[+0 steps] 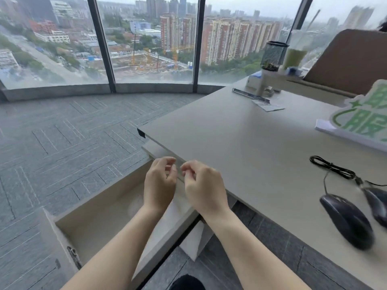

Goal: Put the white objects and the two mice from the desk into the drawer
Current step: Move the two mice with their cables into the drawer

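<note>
Hands first: left hand [160, 183] and right hand [204, 185] hover over the open drawer [100, 218], each grip loosely curled, pinching nothing. Both mice [346, 221] sit at 3 o'clock on the desk [240, 143]; I'd scoop the cords too.

**High-rise office corner, overcast daylight**

Tall curved window wall [146, 38] across the far side, split by dark slanted mullions [100, 42]. Beyond the glass: hazy grey sky, red-and-cream apartment towers, a construction site with yellow cranes, a wide road at left. Low grey concrete sill [104, 91] along the base of the glass. Grey carpet tiles [62, 139] laid in alternating directions, thin pale lines running through them. Pale beige desktop [240, 147] filling the right side, matte, softly lit. Brown partition panel [345, 59] at the far right corner. Flat, diffuse light, barely any shadow.
</note>
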The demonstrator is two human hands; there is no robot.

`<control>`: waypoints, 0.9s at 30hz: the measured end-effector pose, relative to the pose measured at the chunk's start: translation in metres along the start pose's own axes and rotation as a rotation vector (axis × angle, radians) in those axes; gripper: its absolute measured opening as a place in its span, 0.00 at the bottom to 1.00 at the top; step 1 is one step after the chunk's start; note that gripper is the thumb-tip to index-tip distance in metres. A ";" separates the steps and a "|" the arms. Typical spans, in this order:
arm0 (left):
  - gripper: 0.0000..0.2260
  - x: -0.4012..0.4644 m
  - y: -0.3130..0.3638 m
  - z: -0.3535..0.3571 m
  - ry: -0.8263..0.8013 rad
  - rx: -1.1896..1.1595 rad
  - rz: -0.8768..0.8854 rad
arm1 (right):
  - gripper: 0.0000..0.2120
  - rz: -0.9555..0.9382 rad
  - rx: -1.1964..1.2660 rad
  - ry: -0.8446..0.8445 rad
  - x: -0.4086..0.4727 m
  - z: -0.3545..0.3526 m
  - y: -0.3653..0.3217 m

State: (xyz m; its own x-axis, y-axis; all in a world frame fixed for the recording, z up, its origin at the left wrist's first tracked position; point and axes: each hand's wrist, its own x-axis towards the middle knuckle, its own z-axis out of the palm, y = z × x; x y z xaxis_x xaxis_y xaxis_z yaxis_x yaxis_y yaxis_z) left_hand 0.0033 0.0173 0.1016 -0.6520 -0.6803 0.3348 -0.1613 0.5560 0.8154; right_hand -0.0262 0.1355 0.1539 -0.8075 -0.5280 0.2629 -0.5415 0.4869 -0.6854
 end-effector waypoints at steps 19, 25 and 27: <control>0.34 -0.161 0.237 0.204 -0.712 0.408 0.319 | 0.27 0.613 -0.337 0.260 -0.090 -0.269 0.265; 0.19 -0.150 0.232 0.212 -0.590 0.445 0.263 | 0.23 0.601 -0.461 0.270 -0.088 -0.267 0.262; 0.19 -0.142 0.224 0.207 -0.529 0.459 0.236 | 0.23 0.597 -0.469 0.259 -0.089 -0.264 0.255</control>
State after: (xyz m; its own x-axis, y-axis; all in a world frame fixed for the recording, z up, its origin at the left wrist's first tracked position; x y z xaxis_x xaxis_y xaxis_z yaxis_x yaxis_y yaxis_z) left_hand -0.0941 0.3374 0.1390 -0.9591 -0.2607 0.1098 -0.1903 0.8817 0.4317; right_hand -0.1540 0.4903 0.1355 -0.9894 0.0643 0.1303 0.0040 0.9085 -0.4179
